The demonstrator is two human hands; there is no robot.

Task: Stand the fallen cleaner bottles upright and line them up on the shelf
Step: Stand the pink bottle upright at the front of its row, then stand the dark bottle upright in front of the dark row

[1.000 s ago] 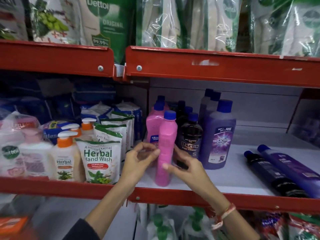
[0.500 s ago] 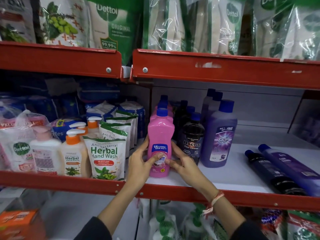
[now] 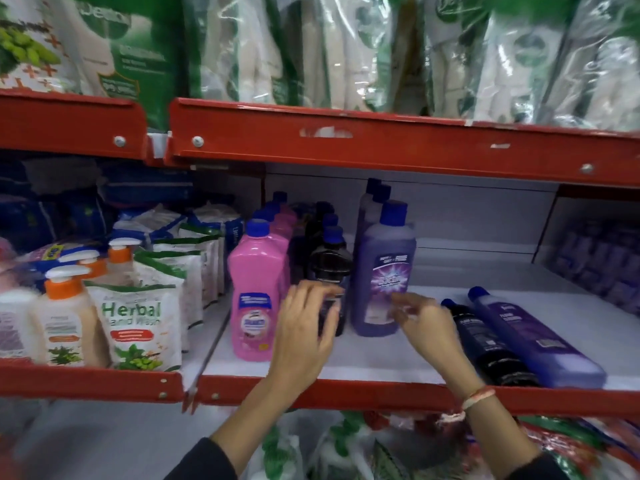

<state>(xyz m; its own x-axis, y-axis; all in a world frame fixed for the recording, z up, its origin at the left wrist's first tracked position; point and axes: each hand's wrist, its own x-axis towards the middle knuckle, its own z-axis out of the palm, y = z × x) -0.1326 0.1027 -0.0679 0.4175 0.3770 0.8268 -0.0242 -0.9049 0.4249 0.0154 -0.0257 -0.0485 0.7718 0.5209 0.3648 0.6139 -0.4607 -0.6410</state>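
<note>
Shelf (image 3: 381,362): pink bottle (image 3: 258,292) upright at front. Right of it, black bottle (image 3: 485,344) and purple bottle (image 3: 533,337) lie fallen. Left hand (image 3: 304,327), right hand (image 3: 420,318): open, empty. Risk: a hasty reach likely topples the standing rows.

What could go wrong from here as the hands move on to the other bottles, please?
1. The pink bottle stands near the shelf's front lip; the left hand, right beside it, might knock it off.
2. The right hand is close to the upright purple bottle and could topple it.
3. Two fallen bottles, black and purple, lie touching; lifting one may roll the other toward the edge.
</note>
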